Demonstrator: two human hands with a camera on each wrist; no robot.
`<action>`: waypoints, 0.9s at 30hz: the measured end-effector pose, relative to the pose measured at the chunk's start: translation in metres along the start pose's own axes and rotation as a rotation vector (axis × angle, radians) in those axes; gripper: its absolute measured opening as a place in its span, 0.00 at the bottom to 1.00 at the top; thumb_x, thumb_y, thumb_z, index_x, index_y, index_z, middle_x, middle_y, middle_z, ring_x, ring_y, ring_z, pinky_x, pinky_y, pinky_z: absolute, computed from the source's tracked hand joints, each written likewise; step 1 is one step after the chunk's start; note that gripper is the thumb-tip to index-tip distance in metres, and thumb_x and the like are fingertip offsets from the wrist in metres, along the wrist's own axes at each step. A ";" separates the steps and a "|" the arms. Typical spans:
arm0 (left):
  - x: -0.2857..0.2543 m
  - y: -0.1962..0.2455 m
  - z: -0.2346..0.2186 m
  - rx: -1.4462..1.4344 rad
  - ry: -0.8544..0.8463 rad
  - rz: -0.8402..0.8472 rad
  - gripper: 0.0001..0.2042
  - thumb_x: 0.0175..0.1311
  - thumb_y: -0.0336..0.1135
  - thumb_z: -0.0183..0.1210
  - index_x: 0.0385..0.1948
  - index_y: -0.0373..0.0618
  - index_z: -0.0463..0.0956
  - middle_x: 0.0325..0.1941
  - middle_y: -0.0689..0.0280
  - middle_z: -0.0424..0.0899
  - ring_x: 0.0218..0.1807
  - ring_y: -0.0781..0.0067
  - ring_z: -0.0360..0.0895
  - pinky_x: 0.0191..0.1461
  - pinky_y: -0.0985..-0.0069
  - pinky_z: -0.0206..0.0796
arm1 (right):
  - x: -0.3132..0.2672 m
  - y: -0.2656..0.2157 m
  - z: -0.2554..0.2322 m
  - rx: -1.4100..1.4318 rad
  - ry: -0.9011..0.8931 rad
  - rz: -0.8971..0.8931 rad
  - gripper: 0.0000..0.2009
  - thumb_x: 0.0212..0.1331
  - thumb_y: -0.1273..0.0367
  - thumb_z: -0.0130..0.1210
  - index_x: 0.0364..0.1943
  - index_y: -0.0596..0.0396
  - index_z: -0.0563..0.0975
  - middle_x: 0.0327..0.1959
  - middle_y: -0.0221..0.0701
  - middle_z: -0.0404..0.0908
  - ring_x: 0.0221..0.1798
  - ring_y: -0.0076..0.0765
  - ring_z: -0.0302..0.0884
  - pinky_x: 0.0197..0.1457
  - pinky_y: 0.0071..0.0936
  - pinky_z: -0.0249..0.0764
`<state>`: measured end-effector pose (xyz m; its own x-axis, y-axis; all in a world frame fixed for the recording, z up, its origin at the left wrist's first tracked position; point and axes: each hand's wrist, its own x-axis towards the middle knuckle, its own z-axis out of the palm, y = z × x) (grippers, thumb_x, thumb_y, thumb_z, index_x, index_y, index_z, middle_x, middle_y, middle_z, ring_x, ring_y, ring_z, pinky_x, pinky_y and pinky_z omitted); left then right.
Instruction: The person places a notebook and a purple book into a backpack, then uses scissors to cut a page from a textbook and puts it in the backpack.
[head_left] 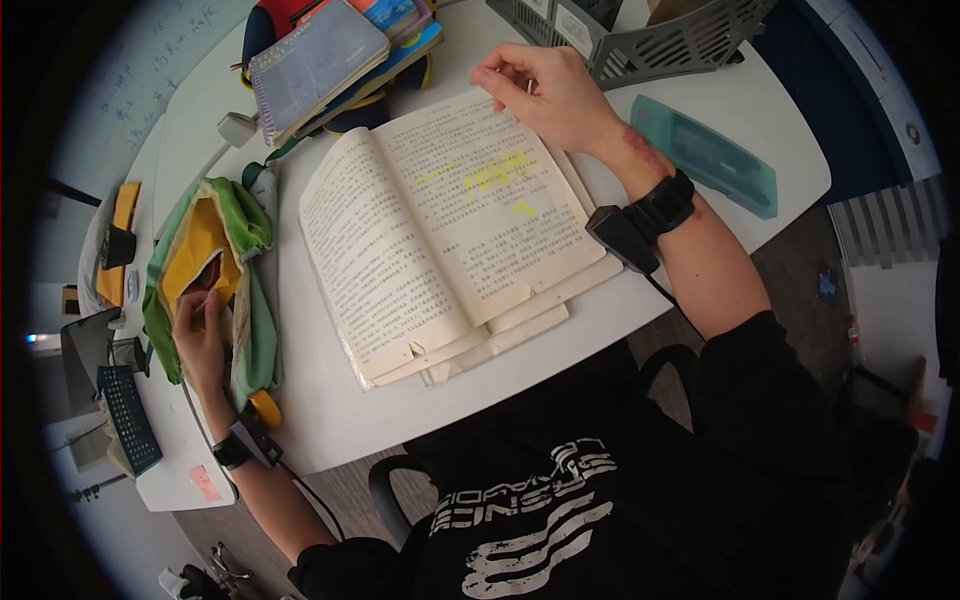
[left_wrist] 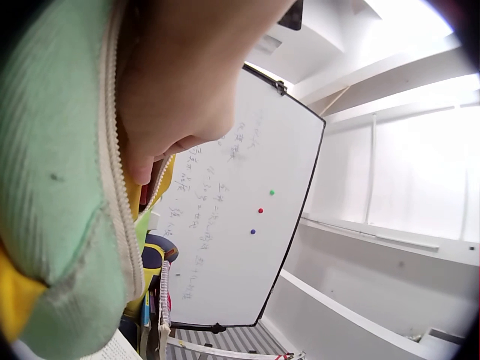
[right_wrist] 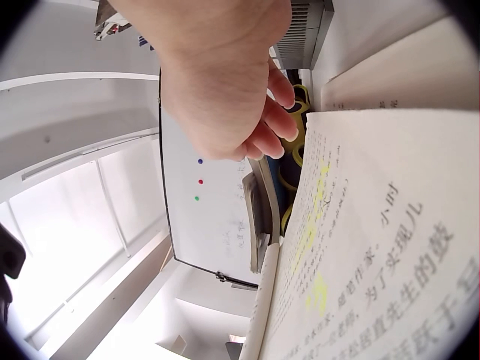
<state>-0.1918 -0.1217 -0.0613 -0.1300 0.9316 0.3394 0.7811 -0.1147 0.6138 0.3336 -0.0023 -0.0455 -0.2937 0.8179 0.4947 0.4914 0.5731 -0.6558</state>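
The open book (head_left: 450,230) lies flat in the middle of the white tabletop (head_left: 700,110), and the right hand (head_left: 545,95) pinches its top page corner. The left hand (head_left: 200,330) reaches into the green and yellow pouch (head_left: 215,250); I cannot tell its grip. A hard tug could rip the thin page.

The person wears a black short-sleeved T-shirt (head_left: 600,500) with a white graphic print and lettering across the chest (the letters read upside down from the head camera). Both forearms are bare. A black strap (head_left: 662,205) circles the right wrist, carrying a small black camera block (head_left: 622,238) with a thin black cable. The left wrist bears a matching black band and unit (head_left: 245,447), also cabled.
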 end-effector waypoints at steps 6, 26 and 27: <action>0.000 -0.012 -0.002 -0.041 -0.001 0.000 0.08 0.73 0.32 0.59 0.39 0.36 0.77 0.36 0.71 0.76 0.37 0.85 0.72 0.45 0.85 0.64 | 0.000 -0.001 0.001 0.034 0.029 -0.004 0.12 0.67 0.61 0.58 0.34 0.56 0.82 0.21 0.30 0.83 0.24 0.26 0.81 0.30 0.26 0.74; -0.003 -0.004 0.000 -0.260 0.089 -0.015 0.10 0.76 0.36 0.55 0.41 0.37 0.77 0.41 0.70 0.80 0.43 0.86 0.72 0.52 0.84 0.63 | 0.001 0.004 0.003 0.031 0.009 -0.007 0.12 0.69 0.61 0.58 0.38 0.56 0.82 0.22 0.24 0.81 0.26 0.15 0.78 0.27 0.17 0.70; -0.003 -0.004 0.000 -0.266 0.081 -0.033 0.10 0.76 0.36 0.55 0.41 0.37 0.77 0.42 0.69 0.80 0.43 0.85 0.72 0.52 0.84 0.63 | 0.001 0.003 0.003 0.031 0.010 -0.009 0.12 0.69 0.61 0.58 0.38 0.56 0.82 0.22 0.24 0.81 0.26 0.15 0.78 0.27 0.17 0.70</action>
<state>-0.1945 -0.1241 -0.0643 -0.2097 0.9067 0.3658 0.5889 -0.1815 0.7875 0.3322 0.0004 -0.0487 -0.2898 0.8125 0.5058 0.4634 0.5815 -0.6687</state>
